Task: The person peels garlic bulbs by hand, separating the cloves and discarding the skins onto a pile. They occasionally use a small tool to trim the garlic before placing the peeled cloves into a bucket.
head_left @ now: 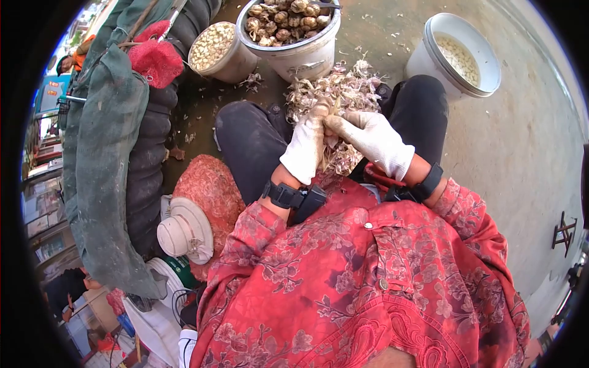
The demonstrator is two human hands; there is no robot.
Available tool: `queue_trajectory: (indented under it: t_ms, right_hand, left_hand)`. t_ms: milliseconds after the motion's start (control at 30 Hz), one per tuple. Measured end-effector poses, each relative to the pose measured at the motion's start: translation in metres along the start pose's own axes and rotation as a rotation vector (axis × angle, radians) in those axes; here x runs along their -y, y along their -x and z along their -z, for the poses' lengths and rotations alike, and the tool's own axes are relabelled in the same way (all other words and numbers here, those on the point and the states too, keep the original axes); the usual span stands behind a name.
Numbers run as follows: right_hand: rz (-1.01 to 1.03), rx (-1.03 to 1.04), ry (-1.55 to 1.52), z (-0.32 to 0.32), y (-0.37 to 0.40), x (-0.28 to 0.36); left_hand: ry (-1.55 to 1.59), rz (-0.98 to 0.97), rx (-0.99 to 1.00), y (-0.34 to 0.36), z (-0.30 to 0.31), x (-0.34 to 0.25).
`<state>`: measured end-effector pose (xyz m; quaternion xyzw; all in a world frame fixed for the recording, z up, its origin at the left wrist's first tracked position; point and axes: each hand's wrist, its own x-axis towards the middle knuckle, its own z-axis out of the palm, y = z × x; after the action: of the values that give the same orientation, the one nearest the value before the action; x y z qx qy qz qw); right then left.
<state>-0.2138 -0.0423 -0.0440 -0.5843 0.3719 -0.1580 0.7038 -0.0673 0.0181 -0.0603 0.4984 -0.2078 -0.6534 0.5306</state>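
Note:
My left hand, in a white glove with soiled fingers, is curled closed around garlic, which is mostly hidden by the fingers. My right hand, gloved as well, pinches at the same garlic from the right side, its thumb and fingertips meeting the left hand. Both hands are held low between my knees. Just beyond them lies a heap of papery garlic skins. Behind the heap stands a white bucket full of unpeeled garlic bulbs.
A smaller bucket of pale cloves stands left of the bulbs; a white bucket of peeled cloves in liquid stands at right. On my left are a red mesh sack, a pale hat and stacked black tyres under green cloth.

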Motion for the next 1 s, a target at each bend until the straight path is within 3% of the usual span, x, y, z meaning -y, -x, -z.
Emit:
queue_trajectory:
  t_ms: [133, 200, 233, 367, 400, 467, 533, 633, 700, 767, 833, 1000]
  right_hand:
    - [0.098, 0.003, 0.199, 0.000, 0.008, 0.014]
    - [0.229, 0.101, 0.760, 0.000, 0.015, 0.022]
    - [0.271, 0.103, 0.813, -0.003, 0.018, 0.018]
    - [0.320, 0.067, 0.690, -0.004, 0.016, -0.001]
    - [0.209, 0.103, 0.514, -0.002, 0.015, -0.002]
    - [0.087, 0.137, 0.115, -0.004, 0.012, 0.000]
    - [0.077, 0.079, -0.003, -0.005, 0.009, 0.005]
    - [-0.031, 0.093, 0.089, 0.001, 0.008, 0.009]
    - [-0.059, 0.097, 0.094, 0.000, 0.008, 0.004]
    - [0.068, 0.066, 0.103, -0.002, 0.007, 0.002]
    - [0.063, 0.079, 0.123, -0.002, 0.006, 0.002]
    - [-0.079, 0.133, 0.033, -0.005, 0.012, 0.016]
  left_hand:
    - [0.031, -0.025, 0.046, 0.004, -0.005, -0.006]
    - [0.137, 0.018, -0.101, 0.010, -0.018, -0.013]
    - [0.061, 0.009, -0.065, 0.009, -0.010, -0.018]
    - [0.090, 0.088, 0.136, -0.004, 0.028, -0.007]
    - [0.090, 0.087, 0.134, -0.001, 0.022, -0.011]
    - [0.146, 0.055, -0.074, 0.007, 0.005, -0.019]
    - [0.279, 0.016, -0.156, 0.000, 0.011, -0.009]
    - [0.375, 0.046, 0.072, -0.002, 0.028, -0.005]
    - [0.246, 0.031, 0.050, 0.004, 0.027, -0.005]
    - [0.117, 0.013, 0.028, 0.007, 0.020, -0.008]
    - [-0.004, -0.079, -0.092, 0.007, 0.012, -0.005]
    - [-0.043, -0.078, -0.005, 0.008, 0.017, -0.003]
